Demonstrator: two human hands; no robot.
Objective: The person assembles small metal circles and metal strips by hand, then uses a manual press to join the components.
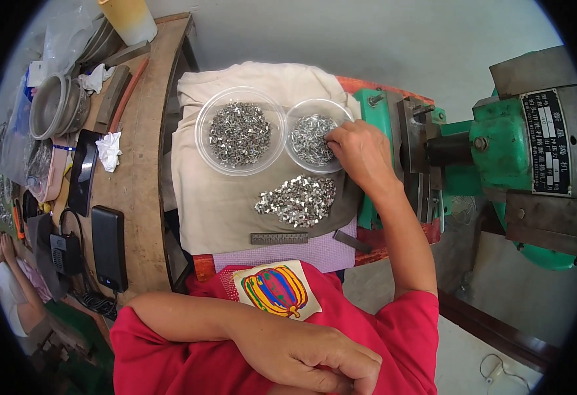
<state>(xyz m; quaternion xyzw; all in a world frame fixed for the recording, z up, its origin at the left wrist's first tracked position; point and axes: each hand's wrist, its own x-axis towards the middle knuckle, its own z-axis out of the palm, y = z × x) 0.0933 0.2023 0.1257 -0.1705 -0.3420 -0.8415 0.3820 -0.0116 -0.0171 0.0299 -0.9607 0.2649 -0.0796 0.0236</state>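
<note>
My right hand point(362, 150) reaches over the right rim of a small clear plastic bowl point(340, 110). Its fingers are closed together at the thin shiny metal pieces point(311, 137) inside, and the fingertips are partly hidden. Left of it stands a larger clear bowl point(203, 150) holding many small dark silver metal parts point(239, 133). A loose pile of bright metal pieces point(298, 201) lies on the cloth in front of both bowls. Close to my body, my left hand point(315, 359) is curled shut, its palm side turned out of sight.
A green press machine point(499, 141) stands close on the right. A beige cloth point(186, 197) lies under the bowls, with a short dark ruler point(278, 238) and a dark metal strip point(352, 241). The wooden bench point(142, 230) at left carries a black power bank point(109, 247) and phone point(83, 172).
</note>
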